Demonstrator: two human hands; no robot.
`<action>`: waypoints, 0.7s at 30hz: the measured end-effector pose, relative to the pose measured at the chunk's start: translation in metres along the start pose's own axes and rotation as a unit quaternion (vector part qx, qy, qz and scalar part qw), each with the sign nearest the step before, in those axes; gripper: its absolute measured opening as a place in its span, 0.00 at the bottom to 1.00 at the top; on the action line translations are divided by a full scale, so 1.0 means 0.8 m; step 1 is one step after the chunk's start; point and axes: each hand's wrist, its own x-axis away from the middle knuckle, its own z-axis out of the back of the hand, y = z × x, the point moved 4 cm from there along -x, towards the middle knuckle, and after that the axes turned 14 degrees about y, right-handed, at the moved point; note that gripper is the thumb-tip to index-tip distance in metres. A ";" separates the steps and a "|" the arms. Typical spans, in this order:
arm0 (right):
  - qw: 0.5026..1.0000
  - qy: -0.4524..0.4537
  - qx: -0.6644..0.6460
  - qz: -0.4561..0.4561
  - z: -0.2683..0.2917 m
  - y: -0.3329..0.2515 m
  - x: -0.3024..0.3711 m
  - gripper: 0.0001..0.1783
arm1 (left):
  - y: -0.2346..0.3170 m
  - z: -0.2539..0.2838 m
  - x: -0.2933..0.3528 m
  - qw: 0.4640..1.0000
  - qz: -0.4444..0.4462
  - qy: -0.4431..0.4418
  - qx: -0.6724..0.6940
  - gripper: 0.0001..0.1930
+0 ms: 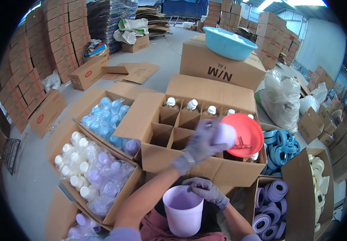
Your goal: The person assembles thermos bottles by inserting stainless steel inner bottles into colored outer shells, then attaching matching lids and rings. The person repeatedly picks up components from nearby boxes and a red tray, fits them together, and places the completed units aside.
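While the right hand [206, 191] rested curled fingers on the lilac bucket's [183, 209] rim at six o'clock, the left hand [204, 143] gripped a pale bottle [224, 134] over the divided carton [181, 132], five cells along twelve o'clock filled, most empty.

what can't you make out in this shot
Head view only:
- The left hand and the pale purple thing it holds are motion-blurred, so the grip is unclear.
- The red funnel hides the divided box's right cells.
- The purple bucket's bottom is cut off behind the lap; the right hand rests at its rim.
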 end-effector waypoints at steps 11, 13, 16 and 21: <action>0.916 0.135 0.339 0.168 0.127 -0.133 -0.276 0.16 | -0.144 0.013 0.007 0.997 0.014 0.034 -0.072 0.21; 0.891 0.145 0.395 0.167 0.141 -0.055 -0.372 0.19 | -0.176 0.077 0.030 0.982 0.075 0.091 -0.149 0.18; 0.845 0.159 0.493 0.133 0.222 0.120 -0.488 0.25 | -0.212 0.076 0.056 0.977 0.168 0.083 -0.099 0.15; 0.800 0.109 0.589 0.013 0.102 0.137 -0.511 0.28 | -0.222 0.111 0.061 0.961 0.238 0.126 -0.062 0.14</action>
